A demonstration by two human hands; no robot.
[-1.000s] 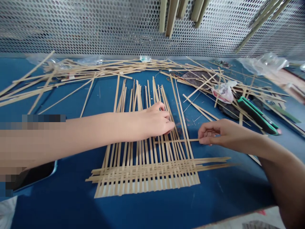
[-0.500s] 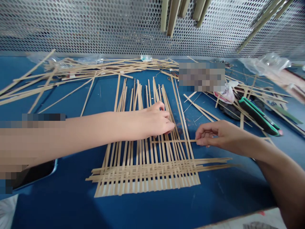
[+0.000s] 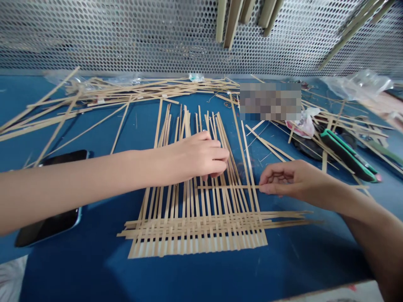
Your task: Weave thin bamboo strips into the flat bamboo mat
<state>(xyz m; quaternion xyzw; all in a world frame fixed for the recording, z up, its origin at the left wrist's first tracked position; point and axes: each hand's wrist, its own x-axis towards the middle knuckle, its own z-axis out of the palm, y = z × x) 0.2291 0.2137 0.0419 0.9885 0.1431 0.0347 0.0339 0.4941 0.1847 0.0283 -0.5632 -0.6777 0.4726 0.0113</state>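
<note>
No lettering, label, brand or number is readable anywhere. A pixelated grey rectangular blur (image 3: 270,101) is covering part of the pale flat bamboo strips (image 3: 176,89), and a crumpled white-and-pink plastic bag (image 3: 302,125) is showing only pink marks too blurred to read.

Blue tabletop (image 3: 195,277), viewed from above. Loose bamboo strips (image 3: 141,90) heaped along far side, some crossing one another. Partly woven strip mat (image 3: 195,235) lying flat at centre. Black smartphone (image 3: 47,226) near left edge. Crumpled clear plastic (image 3: 355,86) far right. Pink-and-white plastic bag (image 3: 304,126), green-and-black case (image 3: 346,157) among strips on right.
</note>
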